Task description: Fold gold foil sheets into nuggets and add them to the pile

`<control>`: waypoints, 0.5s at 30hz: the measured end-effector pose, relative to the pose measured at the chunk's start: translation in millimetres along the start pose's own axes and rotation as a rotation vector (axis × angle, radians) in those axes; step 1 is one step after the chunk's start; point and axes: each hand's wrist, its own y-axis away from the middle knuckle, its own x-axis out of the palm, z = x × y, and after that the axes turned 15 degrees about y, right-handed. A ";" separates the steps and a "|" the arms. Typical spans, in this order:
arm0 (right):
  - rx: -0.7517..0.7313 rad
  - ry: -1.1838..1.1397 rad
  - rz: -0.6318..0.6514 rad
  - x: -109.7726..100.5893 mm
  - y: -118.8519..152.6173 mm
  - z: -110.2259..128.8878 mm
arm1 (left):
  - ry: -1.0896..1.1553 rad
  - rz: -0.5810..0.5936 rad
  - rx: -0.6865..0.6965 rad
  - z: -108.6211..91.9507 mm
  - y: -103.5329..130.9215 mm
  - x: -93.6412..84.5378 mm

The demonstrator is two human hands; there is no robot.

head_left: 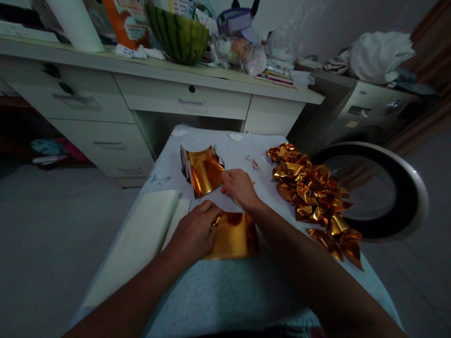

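A curled copper-gold foil sheet (pixel 234 237) lies on the cloth-covered table close to me. My left hand (pixel 197 227) is closed at its left edge, fingers bent over the foil. Farther forward, more shiny gold sheets (pixel 204 171) rest in a small holder with raised sides. My right hand (pixel 239 188) is pinched at the right corner of these sheets; whatever is between its fingertips is too small to make out. Several crumpled, twisted gold foil pieces (pixel 310 185) are heaped on the right side of the table.
The covered table (pixel 211 291) bears folded white sheets (pixel 137 239) at the left and small gold scraps (pixel 256 164) near the middle. Behind it stands a white desk (pixel 218 101) with a cut watermelon (pixel 178 35). A washing machine's open round door (pixel 412 188) is at the right.
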 end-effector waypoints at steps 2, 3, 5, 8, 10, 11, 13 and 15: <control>0.000 0.052 -0.033 -1.1 -2.5 -0.8 | -0.009 0.007 -0.006 -0.2 0.9 -0.5; 0.002 0.072 -0.036 -1.2 -4.3 -1.7 | -0.016 0.011 -0.012 -0.3 1.2 -0.7; 0.011 0.072 0.013 -0.7 -8.8 -4.1 | -0.037 0.019 -0.031 -0.4 1.7 -1.4; 0.044 0.021 0.085 0.2 -16.5 -7.6 | -0.061 0.026 -0.054 -0.6 2.2 -2.5; 0.060 -0.007 0.074 -0.3 -21.2 -8.9 | -0.063 0.032 -0.055 -0.4 2.6 -3.0; 0.069 -0.017 0.060 -0.9 -23.1 -9.0 | -0.062 0.034 -0.051 -0.2 2.8 -3.0; 0.090 -0.032 0.031 -2.0 -26.2 -8.6 | -0.062 0.036 -0.046 0.4 3.2 -2.7; 0.108 -0.049 0.012 -2.5 -28.4 -7.5 | -0.067 0.032 -0.045 1.2 3.2 -2.0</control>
